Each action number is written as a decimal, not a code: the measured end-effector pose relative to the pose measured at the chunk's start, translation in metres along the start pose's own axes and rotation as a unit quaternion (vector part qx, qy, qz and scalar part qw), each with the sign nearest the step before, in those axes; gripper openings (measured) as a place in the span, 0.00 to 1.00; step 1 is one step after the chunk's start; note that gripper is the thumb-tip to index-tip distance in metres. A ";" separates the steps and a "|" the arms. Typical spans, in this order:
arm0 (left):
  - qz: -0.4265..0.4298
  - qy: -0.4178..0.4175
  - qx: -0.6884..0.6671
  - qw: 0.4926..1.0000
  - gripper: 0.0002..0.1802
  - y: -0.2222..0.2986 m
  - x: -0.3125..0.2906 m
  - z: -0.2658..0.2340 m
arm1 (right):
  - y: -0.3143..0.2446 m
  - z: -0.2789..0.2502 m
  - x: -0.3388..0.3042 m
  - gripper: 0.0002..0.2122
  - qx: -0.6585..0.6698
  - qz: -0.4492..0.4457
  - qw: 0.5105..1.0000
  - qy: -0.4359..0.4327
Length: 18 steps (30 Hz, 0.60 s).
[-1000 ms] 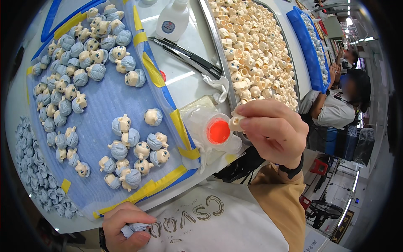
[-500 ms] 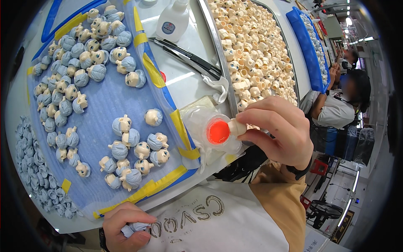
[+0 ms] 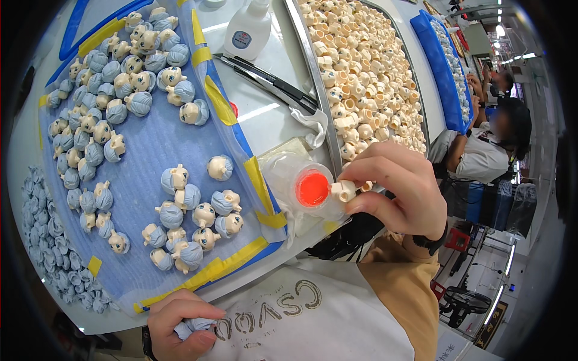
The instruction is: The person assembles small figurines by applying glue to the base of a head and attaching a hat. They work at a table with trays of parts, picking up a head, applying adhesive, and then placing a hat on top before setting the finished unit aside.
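Note:
Between the thumb and fingers of my right hand [image 3: 406, 195] is a small cream doll head [image 3: 343, 191], held just right of a clear cup of bright red-orange liquid [image 3: 312, 188]. The head's left end is close to the cup's rim; whether they touch I cannot tell. My left hand [image 3: 180, 325], low at the table's front edge, is closed on a blue-grey doll hair piece [image 3: 196, 327], partly hidden by the fingers. On the blue tray [image 3: 162, 141] to the left lie many doll heads fitted with blue-grey hair [image 3: 205, 215].
A metal tray of bare cream heads [image 3: 364, 72] stands behind my right hand. Loose hair pieces [image 3: 54, 253] pile at far left. Black tweezers [image 3: 271, 83], a crumpled tissue [image 3: 313, 126] and a white bottle [image 3: 249, 30] lie between the trays. Another person [image 3: 481, 150] works at right.
My right hand has turned the doll head and shifted it slightly down and right, away from the cup's opening. The left hand and its hair piece stay in place.

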State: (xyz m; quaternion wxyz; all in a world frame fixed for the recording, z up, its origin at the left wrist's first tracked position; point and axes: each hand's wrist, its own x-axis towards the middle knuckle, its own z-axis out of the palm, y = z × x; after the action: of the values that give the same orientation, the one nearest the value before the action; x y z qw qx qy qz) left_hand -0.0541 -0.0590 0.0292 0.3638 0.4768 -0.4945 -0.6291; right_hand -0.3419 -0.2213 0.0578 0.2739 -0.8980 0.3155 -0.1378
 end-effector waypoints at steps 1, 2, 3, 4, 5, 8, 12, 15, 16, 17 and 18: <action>0.000 -0.001 0.000 1.000 0.19 0.001 0.000 0.000 | 0.001 0.000 0.000 0.11 0.009 0.004 1.000 -0.004; -0.001 -0.001 0.000 1.000 0.19 0.001 0.000 0.000 | 0.002 0.000 0.000 0.12 0.012 0.011 1.000 -0.011; -0.002 -0.002 -0.001 1.000 0.19 0.001 0.001 0.000 | 0.004 0.000 -0.001 0.13 0.015 0.019 1.000 -0.017; -0.003 -0.002 -0.001 1.000 0.19 0.001 0.001 0.000 | 0.006 0.000 -0.002 0.15 0.018 0.026 0.999 -0.023; -0.004 -0.001 0.003 1.000 0.19 0.002 0.001 0.000 | 0.007 0.001 -0.001 0.15 0.031 0.026 0.999 -0.027; -0.006 0.001 0.008 1.000 0.19 0.002 0.001 0.000 | 0.009 0.002 -0.001 0.16 0.067 0.032 0.997 -0.037; -0.005 0.008 0.005 1.000 0.20 0.000 -0.001 0.002 | 0.011 0.005 0.000 0.17 0.117 0.059 0.990 -0.057; -0.009 0.009 0.006 1.000 0.20 0.001 0.003 0.001 | 0.013 0.003 0.001 0.17 0.147 0.087 0.982 -0.083; -0.009 0.010 0.006 1.000 0.21 0.001 0.002 0.001 | 0.012 0.002 0.001 0.17 0.154 0.094 0.979 -0.093; -0.010 0.011 0.006 1.000 0.21 0.001 0.002 0.002 | 0.012 0.002 0.000 0.15 0.170 0.092 0.976 -0.100; -0.010 0.013 0.007 1.000 0.21 0.000 0.001 0.002 | 0.013 0.001 -0.001 0.12 0.186 0.091 0.973 -0.108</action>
State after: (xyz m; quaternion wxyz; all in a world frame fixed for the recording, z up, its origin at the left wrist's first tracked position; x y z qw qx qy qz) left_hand -0.0564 -0.0595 0.0295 0.3609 0.4922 -0.4892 -0.6231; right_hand -0.3483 -0.2284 0.0494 0.4794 -0.8087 0.3333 -0.0711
